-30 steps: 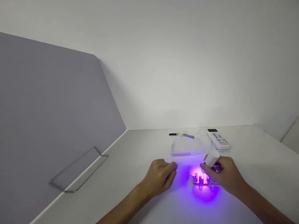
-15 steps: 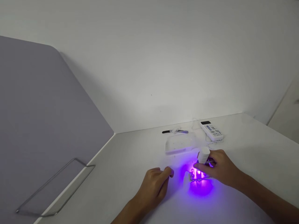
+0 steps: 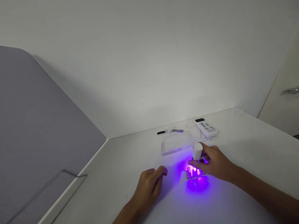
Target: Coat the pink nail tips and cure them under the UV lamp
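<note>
My right hand (image 3: 213, 160) is closed around a small white handheld lamp (image 3: 197, 150), held upright with its lit end down. Bright violet light comes from it onto several small upright pieces that look like nail tips on a pale holder (image 3: 187, 175). Glare and my fingers hide much of these pieces. To the left, my left hand (image 3: 149, 186) rests on the white table with its fingers curled in. I see nothing in it, and it stays apart from the holder.
Behind the hands lies a clear plastic tray (image 3: 174, 146). Beyond it are a black nail file (image 3: 161, 133) and a white power bank (image 3: 206, 128) with a thin cable. A bent metal wire frame (image 3: 50, 182) stands at the left, by a grey panel (image 3: 42, 124).
The view has turned a little to the right, so everything sits farther left. Both hands keep their poses, and the lamp stays lit above the holder.
</note>
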Tool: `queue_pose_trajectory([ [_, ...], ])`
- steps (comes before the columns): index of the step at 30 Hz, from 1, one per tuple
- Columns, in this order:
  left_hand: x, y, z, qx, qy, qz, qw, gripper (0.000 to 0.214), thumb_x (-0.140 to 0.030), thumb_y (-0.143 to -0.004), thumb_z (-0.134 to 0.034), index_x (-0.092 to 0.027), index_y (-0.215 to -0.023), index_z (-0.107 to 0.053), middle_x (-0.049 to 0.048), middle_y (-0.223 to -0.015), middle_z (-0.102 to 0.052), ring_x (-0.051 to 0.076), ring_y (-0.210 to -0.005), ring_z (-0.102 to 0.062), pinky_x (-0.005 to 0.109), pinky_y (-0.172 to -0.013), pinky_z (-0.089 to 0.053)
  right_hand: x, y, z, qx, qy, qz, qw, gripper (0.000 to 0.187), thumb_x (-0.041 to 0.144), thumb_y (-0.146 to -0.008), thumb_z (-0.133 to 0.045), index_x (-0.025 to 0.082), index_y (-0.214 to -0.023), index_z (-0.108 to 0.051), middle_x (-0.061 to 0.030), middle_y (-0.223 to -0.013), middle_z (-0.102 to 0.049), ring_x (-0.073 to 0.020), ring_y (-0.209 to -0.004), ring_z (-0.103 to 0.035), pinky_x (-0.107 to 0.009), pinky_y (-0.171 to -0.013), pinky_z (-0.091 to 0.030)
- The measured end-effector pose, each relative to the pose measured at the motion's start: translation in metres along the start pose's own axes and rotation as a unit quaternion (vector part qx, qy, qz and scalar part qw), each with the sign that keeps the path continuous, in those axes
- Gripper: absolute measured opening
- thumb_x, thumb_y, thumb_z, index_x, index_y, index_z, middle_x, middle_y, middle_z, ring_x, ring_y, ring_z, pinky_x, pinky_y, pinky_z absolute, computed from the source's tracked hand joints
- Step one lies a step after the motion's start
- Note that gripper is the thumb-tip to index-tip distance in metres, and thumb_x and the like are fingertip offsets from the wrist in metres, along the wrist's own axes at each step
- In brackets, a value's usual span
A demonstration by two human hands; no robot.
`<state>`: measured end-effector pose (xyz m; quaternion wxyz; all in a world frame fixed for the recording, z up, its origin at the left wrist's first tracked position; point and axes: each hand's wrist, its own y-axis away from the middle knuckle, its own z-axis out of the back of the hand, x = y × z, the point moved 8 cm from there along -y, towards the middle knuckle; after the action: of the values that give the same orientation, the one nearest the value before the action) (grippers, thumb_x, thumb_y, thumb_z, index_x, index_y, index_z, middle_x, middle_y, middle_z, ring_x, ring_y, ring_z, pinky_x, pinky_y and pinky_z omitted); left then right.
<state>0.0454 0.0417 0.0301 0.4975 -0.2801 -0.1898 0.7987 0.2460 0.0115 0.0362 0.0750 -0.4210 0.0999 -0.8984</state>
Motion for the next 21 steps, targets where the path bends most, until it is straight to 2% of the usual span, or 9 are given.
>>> queue_pose_trajectory([
  [10, -0.001, -0.004, 0.002, -0.001, -0.002, 0.009, 1.0, 0.026, -0.005, -0.09, -0.033, -0.017, -0.081, -0.054, -0.0086, -0.049, -0.043, 0.008, -0.037, -0.036, 0.019, -0.043, -0.03, -0.002, 0.004, -0.005, 0.004, 0.0, 0.016, 1.0, 0.038, 0.052, -0.089, -0.061, 0.022, -0.072, -0.047, 0.0071, -0.054, -0.044, -0.0096, -0.048, -0.037, -0.023, -0.046, -0.029],
  [15, 0.002, -0.004, 0.002, -0.005, -0.011, 0.016, 1.0, 0.027, -0.006, -0.089, -0.034, -0.018, -0.076, -0.054, -0.009, -0.046, -0.039, 0.008, -0.036, -0.033, 0.018, -0.043, -0.031, -0.002, 0.006, -0.005, 0.002, 0.018, 0.018, 1.0, 0.038, 0.053, -0.09, -0.06, 0.021, -0.072, -0.049, 0.0072, -0.053, -0.046, -0.0091, -0.046, -0.038, -0.023, -0.047, -0.033],
  [21, 0.002, -0.002, 0.0, 0.0, -0.011, 0.016, 1.0, 0.029, -0.006, -0.089, -0.034, -0.017, -0.081, -0.059, -0.0085, -0.046, -0.04, 0.008, -0.037, -0.035, 0.018, -0.045, -0.035, 0.008, 0.006, -0.005, 0.014, 0.017, 0.035, 0.999, 0.034, 0.05, -0.092, -0.058, 0.021, -0.075, -0.053, 0.0069, -0.053, -0.048, -0.0093, -0.045, -0.041, -0.022, -0.048, -0.035],
])
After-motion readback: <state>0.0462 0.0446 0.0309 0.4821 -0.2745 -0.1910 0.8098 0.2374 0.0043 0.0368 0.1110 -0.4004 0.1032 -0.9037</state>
